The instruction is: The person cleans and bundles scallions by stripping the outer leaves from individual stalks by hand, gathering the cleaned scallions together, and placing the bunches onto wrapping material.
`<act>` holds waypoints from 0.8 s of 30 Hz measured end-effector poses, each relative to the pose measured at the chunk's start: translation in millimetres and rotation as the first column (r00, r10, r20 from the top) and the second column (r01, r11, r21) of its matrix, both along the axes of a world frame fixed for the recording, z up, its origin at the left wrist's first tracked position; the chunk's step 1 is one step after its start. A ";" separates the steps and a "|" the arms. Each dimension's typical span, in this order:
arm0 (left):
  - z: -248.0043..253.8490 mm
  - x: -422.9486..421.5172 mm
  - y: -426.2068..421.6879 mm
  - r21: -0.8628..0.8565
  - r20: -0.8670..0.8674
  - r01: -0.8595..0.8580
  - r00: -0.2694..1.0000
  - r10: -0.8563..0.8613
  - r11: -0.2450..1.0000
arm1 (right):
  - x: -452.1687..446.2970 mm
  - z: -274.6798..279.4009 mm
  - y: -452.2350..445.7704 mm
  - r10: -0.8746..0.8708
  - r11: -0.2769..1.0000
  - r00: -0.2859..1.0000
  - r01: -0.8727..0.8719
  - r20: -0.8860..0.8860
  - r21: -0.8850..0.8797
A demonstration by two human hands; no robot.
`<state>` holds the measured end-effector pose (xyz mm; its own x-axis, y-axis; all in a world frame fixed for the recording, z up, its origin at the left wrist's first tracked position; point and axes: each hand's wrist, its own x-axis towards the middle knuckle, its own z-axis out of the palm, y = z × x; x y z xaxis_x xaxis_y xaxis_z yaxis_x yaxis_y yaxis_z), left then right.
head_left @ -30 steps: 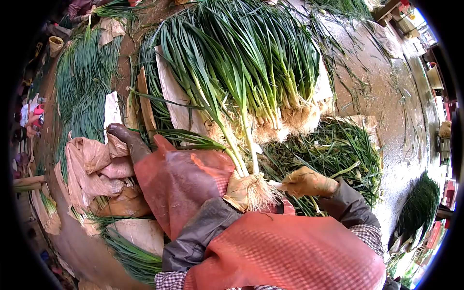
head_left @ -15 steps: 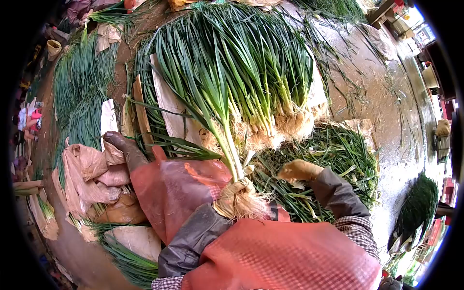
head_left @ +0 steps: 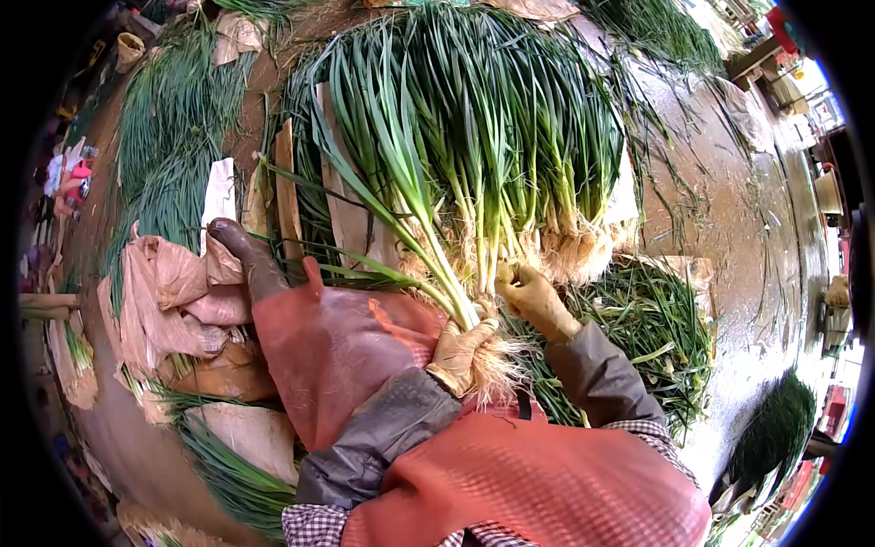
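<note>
My left hand [head_left: 463, 354], in a tan glove, is closed around the lower ends of a few green garlic stalks [head_left: 439, 260]. Their pale, stringy roots [head_left: 497, 369] hang out below the fist over my lap. Close by on the right, my gloved right hand [head_left: 533, 299] has its fingertips pinched together beside the white stems. What lies between those fingertips, if anything, is too small to make out. Just beyond both hands a big heap of green garlic [head_left: 474, 118] lies with leaves pointing away and roots towards me.
Loose leaf scraps [head_left: 638, 319] cover the ground to the right. A red apron [head_left: 538, 474] covers my lap, and a muddy boot [head_left: 241, 251] sticks out at left. Pinkish sacking [head_left: 178, 273] lies beside it. More green bundles [head_left: 173, 118] stretch along the left; wet floor [head_left: 729, 201] is at right.
My right hand has moved left from above the leaf scraps to the stems by my left hand, its fingers now pinched. My left hand still grips the stalks. The view has shifted slightly.
</note>
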<state>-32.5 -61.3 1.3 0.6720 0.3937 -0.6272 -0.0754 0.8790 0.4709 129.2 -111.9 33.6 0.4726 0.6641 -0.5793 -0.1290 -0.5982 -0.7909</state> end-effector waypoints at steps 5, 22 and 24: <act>-9.7 -3.2 -4.5 0.009 0.123 0.056 0.991 -0.056 0.998 | -21.5 15.4 -25.5 0.013 0.973 0.903 0.087 -0.430 0.214; -16.6 -2.6 1.2 0.167 -0.077 -0.024 0.996 0.038 0.986 | -21.0 6.6 23.2 -0.044 0.999 0.995 0.043 0.085 0.008; -10.2 -1.5 -3.4 0.156 -0.017 -0.026 0.999 0.029 0.987 | -31.2 3.6 19.0 -0.050 0.990 0.998 0.054 -0.034 0.133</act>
<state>-34.0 -64.7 -9.0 0.6482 0.5057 -0.5693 -0.0878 0.7923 0.6038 98.1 -92.9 37.2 0.4918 0.7115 -0.5019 -0.1827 -0.4793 -0.8584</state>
